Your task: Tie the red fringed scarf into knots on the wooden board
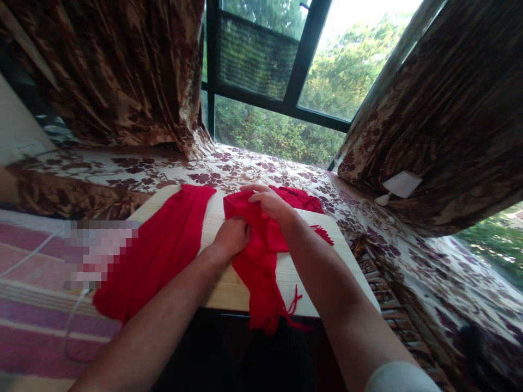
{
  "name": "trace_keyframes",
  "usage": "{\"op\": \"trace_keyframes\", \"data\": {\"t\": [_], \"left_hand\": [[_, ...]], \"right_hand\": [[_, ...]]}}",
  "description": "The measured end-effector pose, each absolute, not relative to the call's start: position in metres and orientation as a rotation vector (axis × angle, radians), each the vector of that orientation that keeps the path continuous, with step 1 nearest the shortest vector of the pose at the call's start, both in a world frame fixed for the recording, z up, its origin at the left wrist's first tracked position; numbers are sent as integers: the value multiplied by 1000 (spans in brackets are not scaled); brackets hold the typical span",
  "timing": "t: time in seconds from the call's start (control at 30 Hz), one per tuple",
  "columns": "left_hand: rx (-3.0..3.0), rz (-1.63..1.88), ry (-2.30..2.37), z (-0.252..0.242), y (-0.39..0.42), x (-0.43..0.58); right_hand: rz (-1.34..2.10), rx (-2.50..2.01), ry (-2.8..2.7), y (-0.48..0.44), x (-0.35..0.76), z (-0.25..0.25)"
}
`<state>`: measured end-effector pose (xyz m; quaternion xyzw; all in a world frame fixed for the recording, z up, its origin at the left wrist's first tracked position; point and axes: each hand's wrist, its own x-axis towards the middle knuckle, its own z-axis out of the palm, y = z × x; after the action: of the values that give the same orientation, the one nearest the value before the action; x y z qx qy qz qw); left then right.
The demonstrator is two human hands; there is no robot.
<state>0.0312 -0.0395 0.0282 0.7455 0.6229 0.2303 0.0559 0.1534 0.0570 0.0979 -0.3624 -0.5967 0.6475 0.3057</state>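
A red fringed scarf lies crumpled on a small pale wooden table, its tasselled end hanging over the front edge. My left hand is closed on a fold of this scarf near its middle. My right hand rests on the scarf's upper part, fingers bent and pressing the cloth. A second red scarf lies stretched out flat on the left side of the table, reaching over its left edge.
The table stands on a bed with a brown flowered cover. A striped pink blanket with a white cable lies at the left. Brown patterned curtains frame a window behind. A white tag hangs at the right.
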Motion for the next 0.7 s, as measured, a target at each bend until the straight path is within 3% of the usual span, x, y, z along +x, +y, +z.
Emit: {"op": "trace_keyframes", "data": {"t": [0.37, 0.7], "left_hand": [[2469, 770, 1869, -18, -31, 35], [2262, 765, 1925, -10, -36, 37]], "right_hand": [[1682, -1218, -1705, 80, 155, 101], [1897, -1046, -2311, 70, 201, 168]]}}
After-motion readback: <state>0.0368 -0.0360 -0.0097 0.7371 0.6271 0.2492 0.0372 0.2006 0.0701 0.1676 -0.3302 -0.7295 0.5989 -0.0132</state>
